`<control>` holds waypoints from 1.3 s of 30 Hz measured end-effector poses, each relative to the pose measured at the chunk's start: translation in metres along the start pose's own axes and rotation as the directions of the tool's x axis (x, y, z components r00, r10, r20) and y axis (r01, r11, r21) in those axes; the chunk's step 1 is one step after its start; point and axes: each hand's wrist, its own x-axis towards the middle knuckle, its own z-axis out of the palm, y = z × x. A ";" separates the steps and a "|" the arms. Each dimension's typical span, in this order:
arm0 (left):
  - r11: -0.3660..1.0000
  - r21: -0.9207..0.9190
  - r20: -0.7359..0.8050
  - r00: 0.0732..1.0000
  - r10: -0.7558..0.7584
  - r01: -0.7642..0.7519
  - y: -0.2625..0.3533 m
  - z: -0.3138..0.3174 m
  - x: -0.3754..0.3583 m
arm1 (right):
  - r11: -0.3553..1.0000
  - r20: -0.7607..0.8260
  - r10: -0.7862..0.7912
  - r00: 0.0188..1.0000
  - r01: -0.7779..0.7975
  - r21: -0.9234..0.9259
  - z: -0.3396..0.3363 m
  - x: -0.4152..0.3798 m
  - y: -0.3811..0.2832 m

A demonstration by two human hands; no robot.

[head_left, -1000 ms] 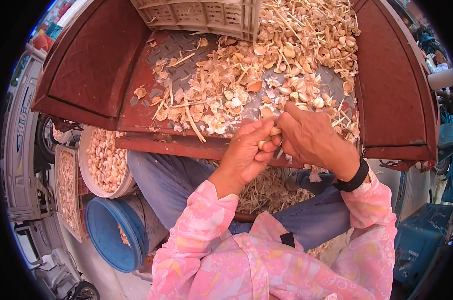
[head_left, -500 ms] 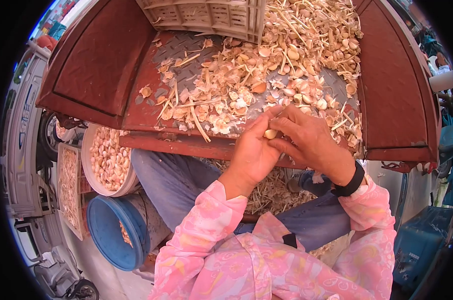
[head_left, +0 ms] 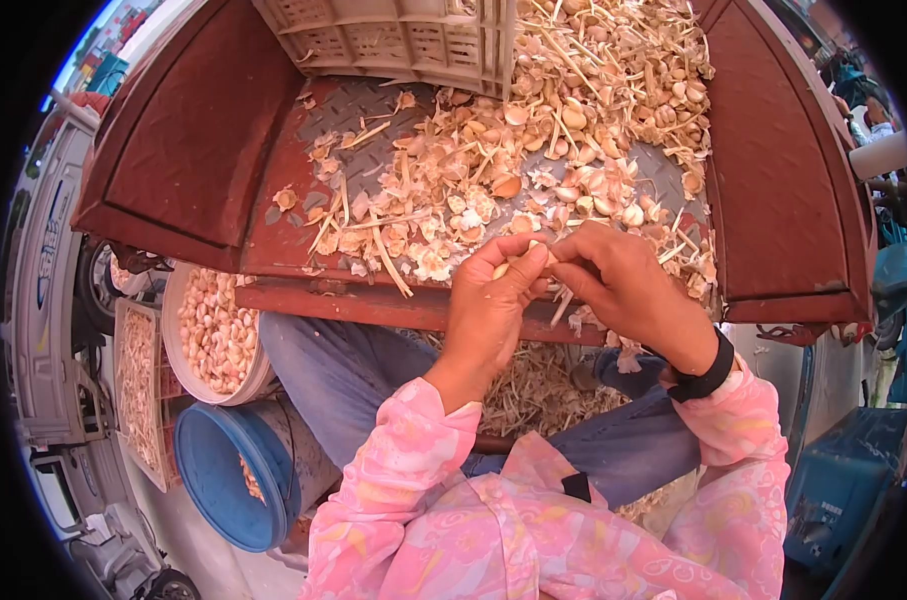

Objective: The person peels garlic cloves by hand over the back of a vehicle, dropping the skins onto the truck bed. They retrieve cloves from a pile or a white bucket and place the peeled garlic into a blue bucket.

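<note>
Pale garlic clove (head_left: pixel 537 252) is pinched in my left hand (head_left: pixel 491 310), between thumb and fingers, just over the front edge of the red metal tray. My right hand (head_left: pixel 628 285), with a black band at its wrist, meets it from the right; its thumb and forefinger press at the clove's side, where bits of skin hang. Beyond both hands, loose garlic cloves (head_left: pixel 573 118), papery skins and dry stalks lie spread over the tray (head_left: pixel 273 262).
A plastic crate (head_left: pixel 393 45) stands at the tray's back. On the left are a white bucket (head_left: pixel 218 330) of cloves, a blue-rimmed bucket (head_left: pixel 223 480) with a few cloves, and a crate (head_left: pixel 138 380) of garlic. Skins litter the ground between my legs.
My left hand has turned from an open palm to a pinch around the clove. My right fingers have shifted slightly, and loose skin now shows below them.
</note>
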 end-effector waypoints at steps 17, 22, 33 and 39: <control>0.945 -0.323 -0.006 0.999 0.052 -0.051 0.021 0.002 -0.008 | 0.921 0.365 0.260 0.894 -0.115 -0.373 -0.028 0.026 -0.003; 0.870 -0.466 0.024 0.985 -0.172 0.163 0.025 -0.013 0.005 | 0.906 -0.062 -0.070 0.996 0.037 -0.422 -0.012 0.087 0.057; 0.968 -0.129 0.007 0.976 -0.217 0.216 0.030 -0.013 0.008 | 0.962 0.022 0.110 0.994 -0.101 -0.252 -0.016 0.070 0.057; 0.993 -0.019 0.009 0.993 -0.120 0.120 0.015 0.004 0.013 | 0.999 0.106 0.043 0.993 -0.042 -0.010 -0.020 0.044 0.014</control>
